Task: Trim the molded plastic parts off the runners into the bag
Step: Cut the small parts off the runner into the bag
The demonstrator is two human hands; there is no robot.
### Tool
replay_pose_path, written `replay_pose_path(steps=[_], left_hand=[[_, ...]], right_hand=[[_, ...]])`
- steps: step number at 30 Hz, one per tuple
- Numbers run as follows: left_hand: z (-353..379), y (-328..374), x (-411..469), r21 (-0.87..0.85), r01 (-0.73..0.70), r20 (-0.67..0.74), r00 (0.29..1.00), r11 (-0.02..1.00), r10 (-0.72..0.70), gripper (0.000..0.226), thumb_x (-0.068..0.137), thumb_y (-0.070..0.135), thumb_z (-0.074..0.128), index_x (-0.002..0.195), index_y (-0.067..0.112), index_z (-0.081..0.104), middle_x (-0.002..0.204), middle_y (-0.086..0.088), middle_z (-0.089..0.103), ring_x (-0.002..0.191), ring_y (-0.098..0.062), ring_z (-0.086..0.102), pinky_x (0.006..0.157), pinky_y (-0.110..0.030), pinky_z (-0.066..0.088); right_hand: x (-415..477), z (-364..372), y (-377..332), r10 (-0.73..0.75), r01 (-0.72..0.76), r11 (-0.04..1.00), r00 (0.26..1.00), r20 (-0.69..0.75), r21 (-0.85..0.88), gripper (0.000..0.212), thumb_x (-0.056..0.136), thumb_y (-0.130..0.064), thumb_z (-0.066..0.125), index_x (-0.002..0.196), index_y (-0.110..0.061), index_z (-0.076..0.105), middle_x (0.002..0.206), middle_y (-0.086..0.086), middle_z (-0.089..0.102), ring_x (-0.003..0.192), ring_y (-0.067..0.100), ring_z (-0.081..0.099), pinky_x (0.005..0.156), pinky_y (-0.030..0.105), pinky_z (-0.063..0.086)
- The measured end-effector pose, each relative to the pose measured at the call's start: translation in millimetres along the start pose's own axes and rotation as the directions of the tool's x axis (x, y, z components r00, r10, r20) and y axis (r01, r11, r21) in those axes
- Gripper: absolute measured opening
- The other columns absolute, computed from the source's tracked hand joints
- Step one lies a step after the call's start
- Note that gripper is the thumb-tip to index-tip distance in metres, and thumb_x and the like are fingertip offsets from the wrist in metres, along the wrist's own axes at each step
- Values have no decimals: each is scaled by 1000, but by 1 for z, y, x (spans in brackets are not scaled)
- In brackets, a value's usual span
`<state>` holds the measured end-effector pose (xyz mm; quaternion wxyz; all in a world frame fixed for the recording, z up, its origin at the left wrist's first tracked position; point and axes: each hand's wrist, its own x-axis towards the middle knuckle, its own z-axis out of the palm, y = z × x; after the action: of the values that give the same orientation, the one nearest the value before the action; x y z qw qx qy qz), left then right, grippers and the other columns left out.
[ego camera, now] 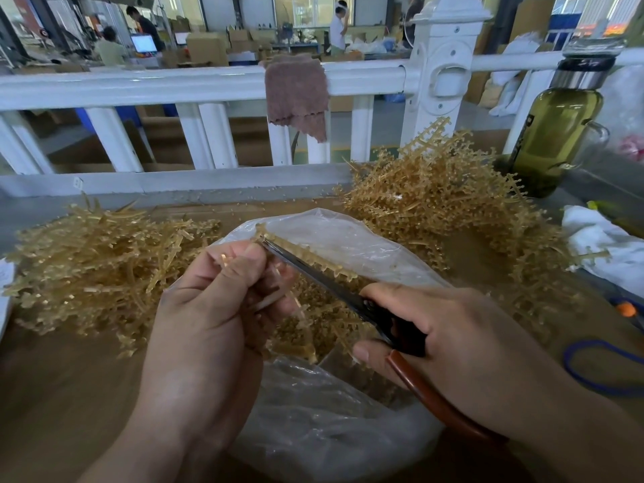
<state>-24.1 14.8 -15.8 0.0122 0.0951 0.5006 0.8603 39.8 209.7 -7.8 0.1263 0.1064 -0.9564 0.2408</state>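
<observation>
Where the runner point(306, 253) lay: slanted from upper left down to lower right, over the open mouth of the plastic bag point(348, 231), between your hands.
Left hand point(216, 298): you pinched the runner's upper end in curled fingers, so this hand was the nearer.
Right hand point(435, 329): you gripped the scissors point(331, 285) by the handles. The blade lay along the runner's near edge, apparently touching it.
Room: the trimmed-looking pile point(97, 259) lay to the left and the untrimmed pile point(435, 203) to the right, both apart from your hands.
</observation>
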Motion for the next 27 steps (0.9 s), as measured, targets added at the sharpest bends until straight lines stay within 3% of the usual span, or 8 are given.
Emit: replay_pose_path(steps=[3, 6, 14, 23, 27], left_hand=[[2, 0, 0, 0, -8, 0, 1000, 1000, 8, 8, 84, 23, 64, 78, 22, 69, 78, -3, 67, 64, -11, 64, 52, -22, 53], [4, 0, -1, -9, -12, -4, 1000, 1000, 12, 10, 84, 23, 64, 76, 23, 70, 77, -1, 67, 66, -10, 66, 53, -21, 53], [4, 0, -1, -11, -5, 6, 1000, 1000, 5, 9, 85, 21, 63, 78, 21, 68, 75, -2, 65, 62, -9, 62, 53, -21, 53], [5, 0, -1, -11, 11, 3, 1000, 1000, -11, 9, 87, 19, 61, 79, 18, 64, 78, -5, 64, 65, -11, 61, 52, -21, 52], [6, 0, -2, -28, 21, 7, 1000, 999, -20, 13, 86, 19, 61, 74, 20, 65, 77, -5, 65, 62, -10, 62, 51, -20, 52]], right_hand=[[0, 1, -1, -7, 7, 1000, 1000, -30, 0, 46, 80, -70, 47, 108, -36, 60, 74, -21, 60, 78, 0, 58, 69, 13, 45], [0, 0, -2, -9, 9, 1000, 999, -42, 2, 42, 81, -69, 49, 105, -36, 62, 71, -20, 58, 73, -1, 57, 62, 10, 42], [1, 0, 0, -21, 21, 1000, 1000, -16, -12, 46, 81, -70, 46, 101, -32, 63, 69, -17, 57, 69, 4, 57, 56, 20, 42], [2, -2, -2, -34, 34, 999, 999, -6, 9, 36, 84, -62, 55, 97, -30, 66, 61, -20, 51, 64, 1, 56, 53, 13, 38], [0, -5, -3, -27, 27, 1000, 1000, -12, 5, 30, 84, -58, 59, 83, -28, 61, 55, -22, 45, 60, -3, 54, 52, 8, 37]])
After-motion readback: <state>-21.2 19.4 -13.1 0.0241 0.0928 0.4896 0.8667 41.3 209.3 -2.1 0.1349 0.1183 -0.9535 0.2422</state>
